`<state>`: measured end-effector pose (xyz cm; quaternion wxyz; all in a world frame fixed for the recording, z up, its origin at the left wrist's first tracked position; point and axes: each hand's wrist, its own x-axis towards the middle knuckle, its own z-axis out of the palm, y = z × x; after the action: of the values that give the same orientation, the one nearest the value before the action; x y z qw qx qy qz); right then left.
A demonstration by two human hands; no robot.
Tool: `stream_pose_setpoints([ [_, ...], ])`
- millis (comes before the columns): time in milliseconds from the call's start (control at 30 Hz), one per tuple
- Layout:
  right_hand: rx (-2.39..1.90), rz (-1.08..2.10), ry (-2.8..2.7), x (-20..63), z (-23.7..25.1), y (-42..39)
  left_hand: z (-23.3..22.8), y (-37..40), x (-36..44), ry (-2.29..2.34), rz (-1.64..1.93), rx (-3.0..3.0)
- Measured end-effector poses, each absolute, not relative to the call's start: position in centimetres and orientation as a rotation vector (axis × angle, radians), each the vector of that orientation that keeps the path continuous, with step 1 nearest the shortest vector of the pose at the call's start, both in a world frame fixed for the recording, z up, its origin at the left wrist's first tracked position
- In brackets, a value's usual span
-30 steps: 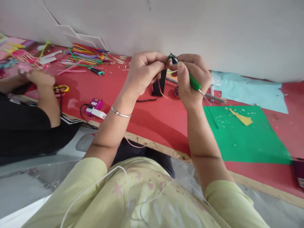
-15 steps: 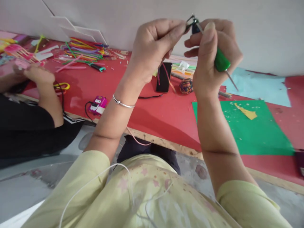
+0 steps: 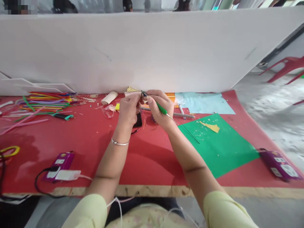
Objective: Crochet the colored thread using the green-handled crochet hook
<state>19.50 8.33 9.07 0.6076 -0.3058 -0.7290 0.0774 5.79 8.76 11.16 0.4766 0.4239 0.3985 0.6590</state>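
Note:
Above the far side of the red table, my two hands meet, fingertips close together. My left hand (image 3: 129,109) is closed in a pinch on a small dark piece of yarn work (image 3: 142,94), mostly hidden by the fingers. In my right hand (image 3: 161,104) is a thin metal crochet hook with a green grip (image 3: 161,108), its tip end at the dark piece. Behind and below the right wrist, a multicoloured yarn ball (image 3: 153,119) is partly hidden. A black phone (image 3: 138,121) lies below my left hand.
A white board (image 3: 142,53) stands along the table's back. Coloured strips (image 3: 47,101) and a cardboard tube (image 3: 109,98) lie left. A green sheet (image 3: 228,148) and a light blue sheet (image 3: 209,103) lie right. Purple power sockets (image 3: 63,160) sit near the front.
The camera view has tilted up and turned right, showing more board and floor; the neighbouring person's arm is out of view. Both hands sit lower in the picture, still holding the hook and dark piece.

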Motion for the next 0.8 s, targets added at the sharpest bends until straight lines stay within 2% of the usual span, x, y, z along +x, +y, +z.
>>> stream_pose_setpoints([
  [267,-0.659,0.389,-1.540,19.3,8.5,9.3,10.8,9.4,4.6,0.965,1.597,1.076],
  [633,-0.682,0.405,-1.498,19.0,7.5,10.0,8.6,10.1,3.8,1.321,1.871,1.818],
  [800,-0.659,0.453,-1.486,19.2,7.6,10.0,9.0,10.1,4.2,1.225,1.767,1.572],
])
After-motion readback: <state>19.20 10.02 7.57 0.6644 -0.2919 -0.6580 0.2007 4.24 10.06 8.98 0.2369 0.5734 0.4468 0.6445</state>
